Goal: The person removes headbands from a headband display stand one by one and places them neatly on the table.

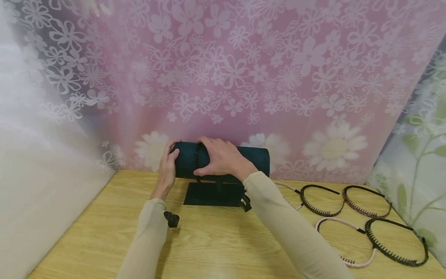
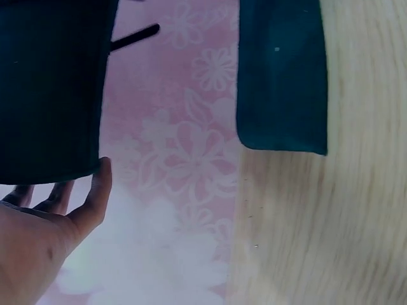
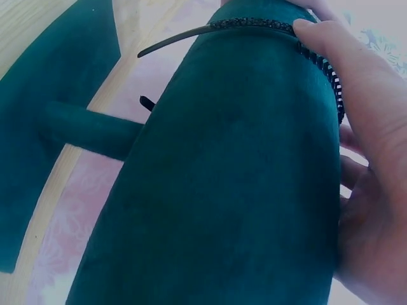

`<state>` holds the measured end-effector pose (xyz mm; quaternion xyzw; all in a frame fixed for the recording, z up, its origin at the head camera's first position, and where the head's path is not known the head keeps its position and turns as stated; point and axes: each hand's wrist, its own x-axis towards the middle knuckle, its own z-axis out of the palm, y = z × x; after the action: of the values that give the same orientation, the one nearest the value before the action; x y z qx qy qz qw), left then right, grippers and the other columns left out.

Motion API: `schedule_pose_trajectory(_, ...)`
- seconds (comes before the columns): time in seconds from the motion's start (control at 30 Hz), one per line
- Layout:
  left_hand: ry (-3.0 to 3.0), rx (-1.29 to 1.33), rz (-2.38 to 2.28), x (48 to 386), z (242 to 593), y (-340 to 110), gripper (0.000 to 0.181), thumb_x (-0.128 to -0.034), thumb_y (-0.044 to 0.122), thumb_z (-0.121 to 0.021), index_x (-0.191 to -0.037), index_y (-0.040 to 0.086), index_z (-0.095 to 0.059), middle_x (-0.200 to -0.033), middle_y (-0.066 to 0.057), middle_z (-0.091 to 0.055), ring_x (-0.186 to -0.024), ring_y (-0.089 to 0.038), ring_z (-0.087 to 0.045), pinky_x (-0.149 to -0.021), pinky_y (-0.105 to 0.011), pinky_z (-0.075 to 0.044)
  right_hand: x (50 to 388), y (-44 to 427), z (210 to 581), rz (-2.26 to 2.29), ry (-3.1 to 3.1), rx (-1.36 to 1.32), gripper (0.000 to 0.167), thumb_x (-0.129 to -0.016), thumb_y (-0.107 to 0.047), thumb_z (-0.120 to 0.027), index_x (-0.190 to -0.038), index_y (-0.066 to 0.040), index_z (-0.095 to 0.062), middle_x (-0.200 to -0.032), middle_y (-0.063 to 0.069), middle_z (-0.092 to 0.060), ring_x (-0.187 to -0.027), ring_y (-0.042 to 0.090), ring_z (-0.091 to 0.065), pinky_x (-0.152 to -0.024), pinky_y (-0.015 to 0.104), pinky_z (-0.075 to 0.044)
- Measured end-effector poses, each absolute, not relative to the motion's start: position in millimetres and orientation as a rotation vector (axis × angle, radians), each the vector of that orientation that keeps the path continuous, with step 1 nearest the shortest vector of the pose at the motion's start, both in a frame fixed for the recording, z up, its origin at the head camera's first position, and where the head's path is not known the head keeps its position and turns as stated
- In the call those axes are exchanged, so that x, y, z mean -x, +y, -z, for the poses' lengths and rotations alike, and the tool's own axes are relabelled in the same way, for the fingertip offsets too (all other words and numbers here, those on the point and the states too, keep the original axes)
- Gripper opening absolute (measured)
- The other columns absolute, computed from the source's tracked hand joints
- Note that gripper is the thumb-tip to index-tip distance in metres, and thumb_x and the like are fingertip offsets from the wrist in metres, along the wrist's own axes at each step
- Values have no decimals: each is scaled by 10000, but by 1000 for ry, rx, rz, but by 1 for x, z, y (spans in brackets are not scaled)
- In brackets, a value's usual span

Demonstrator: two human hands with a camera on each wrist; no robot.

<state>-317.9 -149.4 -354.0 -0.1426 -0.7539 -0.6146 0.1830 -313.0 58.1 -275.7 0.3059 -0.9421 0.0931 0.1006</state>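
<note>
A dark green, padded cylindrical headband stand [image 1: 256, 157] lies sideways on its short post above a flat rectangular base [image 1: 209, 195]. Around the left part of the cylinder sits a black toothed headband [image 1: 198, 158], its free ends pointing down below the roll in the right wrist view. My left hand [image 1: 168, 167] holds the cylinder's left end, thumb in front and fingers round the end. With thumb and fingers spread over the roll, my right hand [image 1: 223, 157] grips the headband; the thumb [image 3: 318, 35] presses on its band. The far fingertips are partly hidden behind the roll.
To the right on the wooden table [image 1: 216, 240] lie several toothed headbands, among them a pink one [image 1: 369, 257], a black one [image 1: 386, 252] and a dark brown one [image 1: 362, 211]. A pink flowered curtain [image 1: 223, 77] hangs close behind the stand.
</note>
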Motion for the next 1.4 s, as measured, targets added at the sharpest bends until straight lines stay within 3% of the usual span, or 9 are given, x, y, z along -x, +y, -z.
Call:
schedule_pose_trajectory(0.23, -2094, 414, 1726, 308, 346, -145, 460, -1070, 290, -456, -1498, 122, -468, -1460, -169, -508, -1241, -324, -485, -1111, -489, -360, 310, 69, 275, -303, -2786, -886, 890, -770, -660, -768, -1478, -231, -439, -1326, -2, -658, -1154, 218, -629, -1027, 475, -497)
schedule_pose_trajectory(0.73, -2046, 406, 1725, 309, 352, -143, 431, -1061, 242, -469, -1467, 101, -502, -1417, -170, -556, -1202, -242, -516, -1097, -403, -371, 305, 82, 278, -295, -2801, -863, 904, -764, -656, -782, -1473, -217, -431, -1365, 29, -647, -1206, 250, -627, -1046, 509, -481)
schedule_pose_trajectory(1.4, -2019, 424, 1676, 310, 351, -142, 452, -1064, 230, -459, -1476, 47, -489, -1480, -161, -519, -1272, -295, -492, -1149, -496, -334, 300, 101, 276, -264, -2790, -836, 898, -760, -683, -771, -1463, -232, -440, -1391, 37, -639, -1254, 267, -613, -1096, 580, -423)
